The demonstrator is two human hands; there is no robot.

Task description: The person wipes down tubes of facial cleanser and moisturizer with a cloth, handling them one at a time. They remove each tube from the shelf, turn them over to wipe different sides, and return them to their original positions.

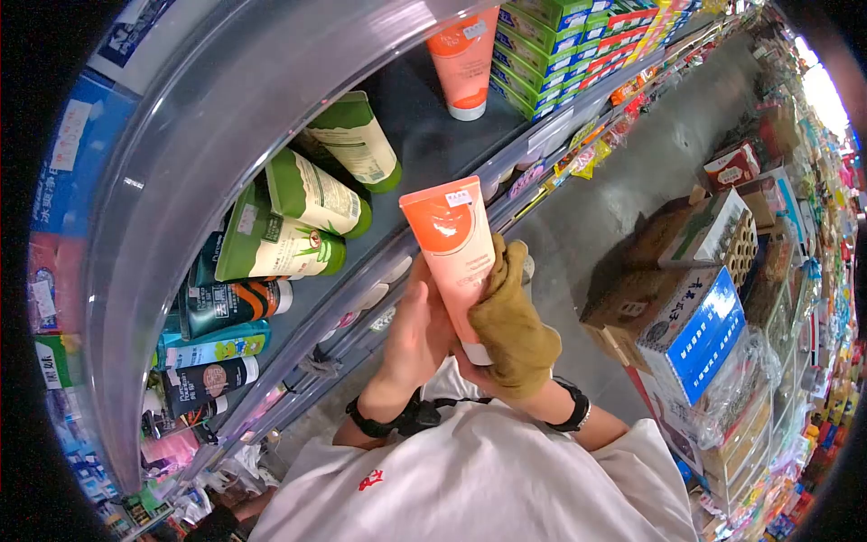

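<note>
My left hand (pixel 411 334) is wrapped round the lower left side of a salmon-pink squeeze tube (pixel 449 244) with an orange semicircle and a price sticker. The tube stands cap down, slightly tilted, in front of my chest. Olive-brown cloth (pixel 515 325) covers most of my right hand (pixel 483 379) and presses against the tube's right side. The fingers under the cloth are hidden. On the shelf to the left, green tubes (pixel 312 194) with cream labels stand and lean close together. A similar orange-pink tube (pixel 462 68) stands farther back.
The dark shelf (pixel 420 135) runs diagonally, with a clear plastic edge. Green toothpaste boxes (pixel 542 54) are stacked at the back. Dark tubes (pixel 226 303) stand at lower left. Cardboard boxes (pixel 623 316) are piled across the grey aisle floor (pixel 623 190).
</note>
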